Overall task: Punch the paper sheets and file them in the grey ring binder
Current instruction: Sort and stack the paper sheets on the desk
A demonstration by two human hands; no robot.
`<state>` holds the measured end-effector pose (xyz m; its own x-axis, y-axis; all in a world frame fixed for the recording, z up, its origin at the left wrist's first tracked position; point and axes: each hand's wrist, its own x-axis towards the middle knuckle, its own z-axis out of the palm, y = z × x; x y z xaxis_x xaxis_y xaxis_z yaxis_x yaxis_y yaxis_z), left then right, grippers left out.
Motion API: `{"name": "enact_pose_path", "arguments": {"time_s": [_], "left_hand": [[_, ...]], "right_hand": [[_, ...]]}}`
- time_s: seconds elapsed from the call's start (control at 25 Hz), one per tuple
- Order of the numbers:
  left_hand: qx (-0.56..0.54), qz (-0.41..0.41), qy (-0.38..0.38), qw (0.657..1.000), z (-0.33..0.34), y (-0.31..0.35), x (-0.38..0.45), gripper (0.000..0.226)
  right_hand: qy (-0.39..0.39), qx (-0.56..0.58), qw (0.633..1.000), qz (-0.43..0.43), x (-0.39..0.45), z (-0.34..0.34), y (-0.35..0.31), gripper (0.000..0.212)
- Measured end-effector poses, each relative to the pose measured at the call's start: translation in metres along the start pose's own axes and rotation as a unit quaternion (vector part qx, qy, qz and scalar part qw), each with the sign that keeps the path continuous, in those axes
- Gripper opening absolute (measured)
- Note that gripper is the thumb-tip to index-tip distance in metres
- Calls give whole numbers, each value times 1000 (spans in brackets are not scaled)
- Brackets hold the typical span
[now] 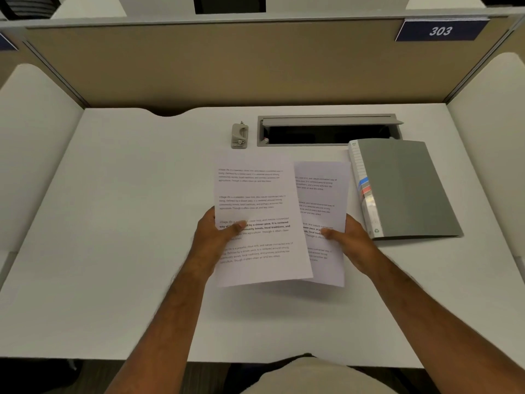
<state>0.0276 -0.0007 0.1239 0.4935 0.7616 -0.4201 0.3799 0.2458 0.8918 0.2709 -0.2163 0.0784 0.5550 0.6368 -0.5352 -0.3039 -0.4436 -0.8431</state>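
The left hand [216,237] pinches the left sheet [255,217] at its left edge – thumb curled over the printed face, fingers hidden behind the paper. This sheet is lifted off the white surface [113,223] and its right edge overlaps the right sheet [324,217]. The right hand [349,245] grips that second sheet at its right edge the same way, thumb on top and fingers out of sight beneath. Both sheets sit between the two hands, near the middle of the surface.

The sheets are white, printed with short blocks of small dark text; one paragraph on each has bold lines. On the left sheet the words "by a slower pace. It is centered" and "community bonds, local traditions, and" can be made out; the rest is too blurred to read.

Beyond the left sheet, well apart from both hands, a small grey hole punch [240,135] stands on the surface beside an open cable hatch [326,130]. To the right of the right hand, just beside the right sheet, lies the grey ring binder [409,189] – closed, flat, with a white spine label carrying blue and red marks and a small recycling symbol near its lower end. On the partition above hangs a dark blue plate [440,30] reading "303".
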Motion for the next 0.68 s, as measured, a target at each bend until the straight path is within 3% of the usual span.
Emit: {"name": "enact_pose_path", "arguments": {"time_s": [0.16, 0.44, 0.6, 0.68], "left_hand": [[10, -6, -16, 1000, 7, -3, 0, 54], [-24, -26, -94, 995, 13, -11, -6, 53], [2, -17, -87, 996, 17, -15, -11, 56], [2, -8, -80, 997, 18, -15, -12, 61]], "right_hand": [[-37, 62, 997, 30, -2, 12, -16, 48], [-41, 63, 997, 24, -10, 32, -26, 34], [-49, 89, 995, 22, -19, 47, -29, 31], [-66, 44, 997, -11, -24, 56, -32, 32]]}}
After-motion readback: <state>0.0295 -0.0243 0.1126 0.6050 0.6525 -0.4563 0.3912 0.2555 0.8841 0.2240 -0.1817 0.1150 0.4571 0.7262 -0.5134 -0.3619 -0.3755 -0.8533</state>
